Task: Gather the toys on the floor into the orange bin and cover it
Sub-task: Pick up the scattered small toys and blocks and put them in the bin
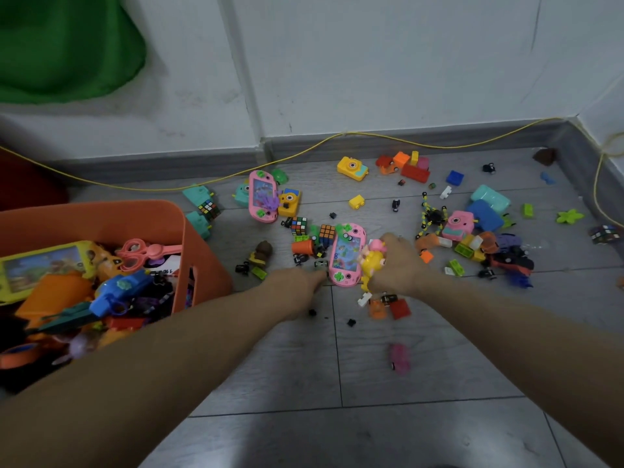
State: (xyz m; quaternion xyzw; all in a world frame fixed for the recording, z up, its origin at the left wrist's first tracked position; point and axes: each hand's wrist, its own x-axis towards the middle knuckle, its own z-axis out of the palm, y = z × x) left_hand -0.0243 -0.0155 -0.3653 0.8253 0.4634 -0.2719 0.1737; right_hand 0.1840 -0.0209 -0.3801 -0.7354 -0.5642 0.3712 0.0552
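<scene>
A person's two bare arms reach from the near edge toward a scatter of small toys on a grey tiled floor. The right hand (396, 261) curls its fingers around a yellow and pink figure toy (371, 256), gripping it just right of a pink handheld water game (345, 255) that lies flat on the tiles. The left hand (297, 285) stretches toward that game's near left corner; its fingers point forward, and whether they pinch anything small there cannot be told.

The orange bin (199, 251) stands at near left, uncovered and already heaped with toys, among them a yellow water game (47, 265), pink scissors (148, 251) and a blue toy (121, 292). Its right wall sits just left of the left forearm.

Farther out, a second pink water game (261, 197) lies beside a yellow toy camera (290, 201), with puzzle cubes (299, 225) between the two games. Another yellow camera (352, 167) and red and orange building blocks (405, 167) lie near the grey skirting board (169, 162). To the right, a pink camera (459, 225), a blue case (484, 216) and mixed bricks crowd together. A yellow cable (304, 153) trails along the wall's foot. Bare tiles open in the near centre, between the forearms, save for a blurred pink toy (400, 358).
</scene>
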